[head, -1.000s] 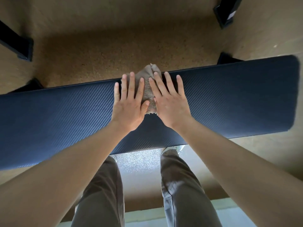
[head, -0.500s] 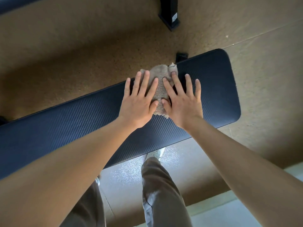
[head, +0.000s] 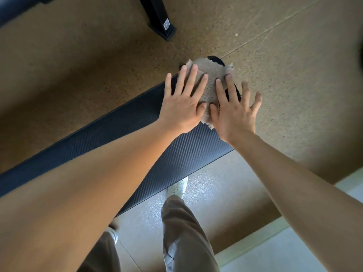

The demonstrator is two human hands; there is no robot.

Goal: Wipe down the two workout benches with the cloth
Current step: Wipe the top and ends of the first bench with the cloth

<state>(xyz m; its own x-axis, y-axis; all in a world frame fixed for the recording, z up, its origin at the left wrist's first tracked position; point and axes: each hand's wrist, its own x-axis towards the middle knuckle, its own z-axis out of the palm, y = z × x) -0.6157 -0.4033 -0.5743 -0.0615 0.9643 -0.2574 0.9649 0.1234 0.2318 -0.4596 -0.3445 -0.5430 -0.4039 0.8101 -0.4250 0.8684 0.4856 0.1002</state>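
Head view: cloth [head: 211,75] lies on the end of the dark bench [head: 176,154], partly over its edge. L hand [head: 182,108] & R hand [head: 234,116] press flat on it, fingers [head: 191,79] straight, spread.

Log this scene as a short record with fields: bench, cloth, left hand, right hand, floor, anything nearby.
bench: dark blue ribbed pad, lying diagonally across the view
cloth: beige, crumpled, at the bench's end, overhanging its edge
left hand: flat, fingers spread, pressing on the cloth
right hand: flat, fingers spread, pressing on the cloth; outer fingers reach past the bench end
floor: brown, speckled
nearby: black frame foot on the floor beyond the bench
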